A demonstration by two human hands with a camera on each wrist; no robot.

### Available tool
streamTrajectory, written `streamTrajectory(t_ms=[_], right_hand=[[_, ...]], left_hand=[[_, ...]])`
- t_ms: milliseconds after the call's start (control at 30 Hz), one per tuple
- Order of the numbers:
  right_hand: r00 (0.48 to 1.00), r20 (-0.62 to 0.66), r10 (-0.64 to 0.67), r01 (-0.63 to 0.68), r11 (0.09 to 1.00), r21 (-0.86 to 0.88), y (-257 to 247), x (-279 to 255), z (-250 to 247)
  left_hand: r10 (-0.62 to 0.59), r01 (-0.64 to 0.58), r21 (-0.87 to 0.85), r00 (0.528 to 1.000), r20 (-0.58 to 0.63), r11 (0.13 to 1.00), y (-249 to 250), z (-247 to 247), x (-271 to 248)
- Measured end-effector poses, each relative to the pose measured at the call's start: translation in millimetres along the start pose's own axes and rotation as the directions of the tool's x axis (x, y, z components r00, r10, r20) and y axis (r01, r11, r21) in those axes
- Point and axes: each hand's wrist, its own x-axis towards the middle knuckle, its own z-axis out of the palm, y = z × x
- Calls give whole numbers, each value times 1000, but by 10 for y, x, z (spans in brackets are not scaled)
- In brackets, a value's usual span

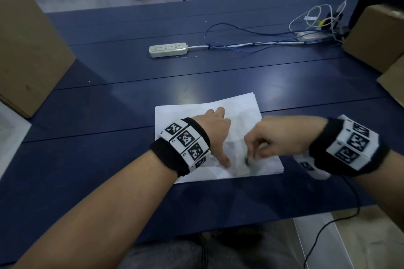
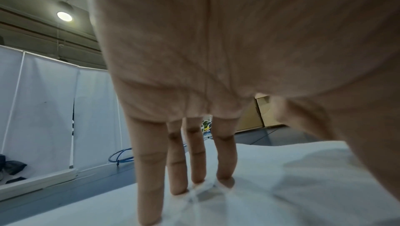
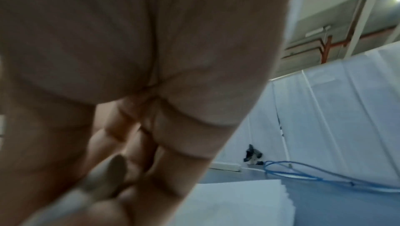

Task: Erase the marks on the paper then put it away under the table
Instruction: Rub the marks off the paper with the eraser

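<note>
A stack of white paper (image 1: 240,107) lies on the blue table (image 1: 109,159) near its front edge. My left hand (image 1: 216,131) presses flat on the top sheet, thumb spread toward me. In the left wrist view its straight fingers (image 2: 179,170) push down on the paper (image 2: 303,187), which wrinkles under the tips. Just to the right, my right hand (image 1: 258,148) is blurred and pinches a small whitish eraser (image 1: 249,161) against the sheet. The right wrist view shows curled fingers around the eraser (image 3: 103,178) beside the paper (image 3: 238,204) stack's edge. I make out no marks on the paper.
A white power strip (image 1: 168,49) and a tangle of blue and white cables (image 1: 262,39) lie farther back. Cardboard boxes stand at the left (image 1: 28,50) and right (image 1: 376,37) of the table. A black cable (image 1: 341,220) hangs off the front right edge.
</note>
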Motion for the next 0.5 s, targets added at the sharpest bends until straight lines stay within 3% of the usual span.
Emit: streamTrajectory(t_ms=[67, 133, 233, 300, 400, 433, 500], right_hand=[[999, 45, -20, 20, 1000, 10, -30, 3, 19], [995, -97, 35, -39, 998, -39, 74, 138, -41], [949, -289, 126, -150, 987, -62, 254, 255, -113], [971, -229, 70, -75, 997, -13, 258, 181, -60], [998, 50, -37, 32, 994, 100, 63, -30, 99], [995, 79, -54, 46, 994, 98, 39, -60, 125], [999, -32, -29, 30, 999, 36, 87, 12, 82]], left_hand=[[-4, 4, -2, 1000, 9, 1000, -2, 4, 0], [-3, 3, -1, 1000, 14, 1000, 0, -1, 8], [-6, 6, -11, 1000, 22, 1000, -5, -4, 11], [-5, 5, -11, 1000, 21, 1000, -15, -3, 14], [-3, 3, -15, 1000, 15, 1000, -27, 3, 19], [-1, 1, -11, 1000, 12, 1000, -25, 6, 21], [0, 0, -6, 1000, 11, 1000, -16, 0, 29]])
